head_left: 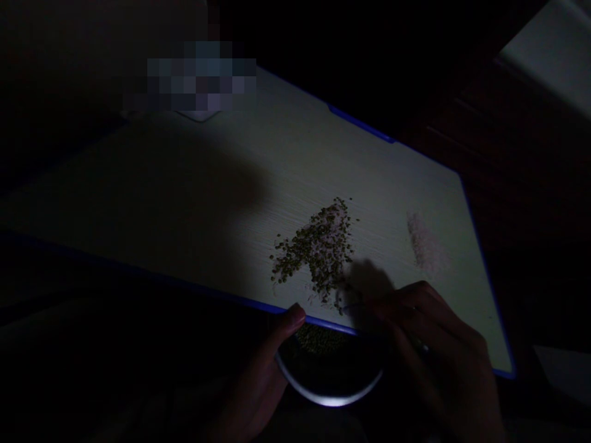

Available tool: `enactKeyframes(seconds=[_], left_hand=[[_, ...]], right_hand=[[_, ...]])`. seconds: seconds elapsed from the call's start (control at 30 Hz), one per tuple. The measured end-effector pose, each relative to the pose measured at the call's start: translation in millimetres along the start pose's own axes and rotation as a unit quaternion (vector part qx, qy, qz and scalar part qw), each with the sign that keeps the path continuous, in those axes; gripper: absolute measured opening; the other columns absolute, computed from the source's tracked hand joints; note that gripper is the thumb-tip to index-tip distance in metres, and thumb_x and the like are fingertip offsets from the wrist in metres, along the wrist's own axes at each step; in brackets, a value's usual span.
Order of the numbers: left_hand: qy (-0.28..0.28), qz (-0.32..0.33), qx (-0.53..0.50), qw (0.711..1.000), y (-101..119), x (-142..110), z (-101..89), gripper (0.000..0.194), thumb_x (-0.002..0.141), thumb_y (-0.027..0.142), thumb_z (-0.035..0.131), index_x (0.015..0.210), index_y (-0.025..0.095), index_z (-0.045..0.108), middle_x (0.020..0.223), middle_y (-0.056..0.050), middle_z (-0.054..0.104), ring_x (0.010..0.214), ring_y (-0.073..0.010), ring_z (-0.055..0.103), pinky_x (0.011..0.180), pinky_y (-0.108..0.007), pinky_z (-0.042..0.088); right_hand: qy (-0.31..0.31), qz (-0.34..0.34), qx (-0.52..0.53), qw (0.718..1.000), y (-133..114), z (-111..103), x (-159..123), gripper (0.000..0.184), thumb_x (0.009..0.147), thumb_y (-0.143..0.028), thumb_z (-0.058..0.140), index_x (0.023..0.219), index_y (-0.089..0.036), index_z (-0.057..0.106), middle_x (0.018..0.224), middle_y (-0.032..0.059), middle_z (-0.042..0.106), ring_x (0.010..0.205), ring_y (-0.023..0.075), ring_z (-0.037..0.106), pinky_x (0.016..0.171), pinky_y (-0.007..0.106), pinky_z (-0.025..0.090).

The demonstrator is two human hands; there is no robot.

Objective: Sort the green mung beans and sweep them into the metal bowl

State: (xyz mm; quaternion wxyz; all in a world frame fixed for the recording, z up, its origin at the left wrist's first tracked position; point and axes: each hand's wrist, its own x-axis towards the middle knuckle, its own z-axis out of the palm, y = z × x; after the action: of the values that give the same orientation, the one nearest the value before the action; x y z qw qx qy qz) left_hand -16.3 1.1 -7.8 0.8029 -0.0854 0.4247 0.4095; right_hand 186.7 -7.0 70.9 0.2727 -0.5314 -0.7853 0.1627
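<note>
One pale table edged in blue fills most of a dimly lit scene. At its near side two bare hands work: the right hand at five o'clock on the frame, the left hand closer to six. A bowl with a bright rim sits just under the table's edge, green beans inside it; the left grip is closed on its side at nine o'clock, thumb up against the blue edging.

Just above the bowl lies a loose pile of beans mixed with pale grains, its long axis running roughly from one o'clock to seven. It lies between ten and eleven o'clock from the right grip, the nearer of the two. A smaller heap of pale grains lies apart at three o'clock from the pile. The right grip appears pinched around a slim tool, its tip beside the pile's lowest grains; its kind is too dark to tell.
</note>
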Motion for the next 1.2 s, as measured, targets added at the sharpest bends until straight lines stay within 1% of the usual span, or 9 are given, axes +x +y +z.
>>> enactKeyframes(seconds=[0.1, 0.27, 0.33, 0.5, 0.7, 0.83, 1.0, 1.1, 1.2], left_hand=[[0.008, 0.003, 0.008, 1.0, 0.9, -0.6, 1.5, 0.022, 0.077, 0.026, 0.088, 0.097, 0.02, 0.082, 0.087, -0.006, 0.088, 0.111, -0.0347, 0.079, 0.111, -0.048, 0.055], [0.009, 0.007, 0.009, 1.0, 0.1, -1.4, -0.7, 0.049, 0.08, 0.025, 0.086, 0.128, 0.021, 0.075, 0.104, -0.007, 0.088, 0.111, -0.0329, 0.079, 0.112, -0.047, 0.054], [0.007, 0.011, 0.003, 1.0, -0.4, -1.2, -1.7, 0.054, 0.081, 0.024, 0.085, 0.134, 0.021, 0.073, 0.105, -0.007, 0.088, 0.111, -0.0325, 0.079, 0.112, -0.047, 0.054], [-0.02, 0.011, -0.006, 1.0, -0.3, -0.8, -2.0, 0.046, 0.081, 0.025, 0.085, 0.126, 0.021, 0.077, 0.099, -0.007, 0.088, 0.117, -0.0343, 0.077, 0.113, -0.048, 0.053], [-0.012, 0.013, 0.001, 1.0, -1.0, 2.1, -3.6, 0.031, 0.079, 0.025, 0.087, 0.109, 0.022, 0.082, 0.087, -0.005, 0.087, 0.112, -0.0324, 0.079, 0.108, -0.045, 0.056], [-0.016, 0.01, 0.018, 1.0, -1.7, 4.1, -4.1, 0.021, 0.077, 0.029, 0.089, 0.095, 0.02, 0.083, 0.08, -0.005, 0.086, 0.093, -0.0304, 0.083, 0.094, -0.04, 0.063], [-0.002, 0.011, 0.016, 1.0, -1.2, 1.9, -2.5, 0.014, 0.074, 0.027, 0.092, 0.08, 0.02, 0.082, 0.071, -0.002, 0.084, 0.066, -0.0222, 0.08, 0.081, -0.033, 0.065], [0.009, 0.012, 0.008, 1.0, -0.8, 0.9, -1.4, 0.012, 0.075, 0.026, 0.091, 0.081, 0.02, 0.082, 0.073, -0.002, 0.085, 0.07, -0.0231, 0.081, 0.087, -0.035, 0.065], [-0.001, 0.012, 0.003, 1.0, -0.4, 1.3, -1.3, 0.014, 0.076, 0.025, 0.09, 0.088, 0.021, 0.083, 0.078, -0.003, 0.086, 0.087, -0.0277, 0.083, 0.099, -0.04, 0.062]], right_hand=[[-0.006, -0.005, 0.0, 1.0, -0.1, -1.1, -2.2, 0.03, 0.099, -0.002, 0.059, 0.12, -0.022, 0.067, 0.097, 0.0048, 0.069, 0.091, 0.017, 0.063, 0.073, 0.029, 0.054], [0.015, -0.002, -0.022, 1.0, -0.9, -2.2, 0.9, 0.025, 0.099, -0.003, 0.059, 0.116, -0.021, 0.067, 0.096, 0.0044, 0.068, 0.091, 0.0151, 0.063, 0.073, 0.026, 0.053], [0.018, 0.001, -0.027, 0.999, -1.0, -1.2, 2.2, 0.025, 0.1, -0.004, 0.059, 0.115, -0.021, 0.067, 0.098, 0.0049, 0.069, 0.092, 0.0155, 0.063, 0.074, 0.027, 0.053], [0.002, -0.005, -0.013, 1.0, -0.7, 1.9, -1.1, 0.026, 0.1, -0.003, 0.059, 0.116, -0.022, 0.066, 0.094, 0.005, 0.069, 0.089, 0.0174, 0.062, 0.072, 0.03, 0.054], [-0.017, -0.012, -0.001, 1.0, -1.6, 1.5, -1.8, 0.033, 0.1, -0.005, 0.059, 0.127, -0.023, 0.064, 0.095, 0.0051, 0.068, 0.087, 0.0189, 0.062, 0.069, 0.032, 0.055], [-0.031, -0.02, 0.005, 0.999, -3.4, 0.3, 0.2, 0.029, 0.1, -0.005, 0.057, 0.121, -0.023, 0.065, 0.095, 0.0049, 0.066, 0.088, 0.0183, 0.061, 0.069, 0.03, 0.055], [-0.032, -0.026, 0.008, 0.999, -5.3, -1.6, -1.5, 0.029, 0.1, -0.004, 0.057, 0.122, -0.022, 0.064, 0.093, 0.0039, 0.066, 0.086, 0.0164, 0.06, 0.067, 0.027, 0.054], [-0.016, -0.017, -0.005, 1.0, -4.8, -1.1, -2.9, 0.029, 0.1, -0.003, 0.057, 0.119, -0.022, 0.065, 0.092, 0.004, 0.067, 0.085, 0.0165, 0.061, 0.068, 0.028, 0.054], [0.011, -0.004, -0.028, 1.0, -2.7, 0.8, -2.9, 0.025, 0.099, -0.004, 0.058, 0.115, -0.022, 0.067, 0.094, 0.0048, 0.069, 0.088, 0.0171, 0.064, 0.071, 0.029, 0.055]])
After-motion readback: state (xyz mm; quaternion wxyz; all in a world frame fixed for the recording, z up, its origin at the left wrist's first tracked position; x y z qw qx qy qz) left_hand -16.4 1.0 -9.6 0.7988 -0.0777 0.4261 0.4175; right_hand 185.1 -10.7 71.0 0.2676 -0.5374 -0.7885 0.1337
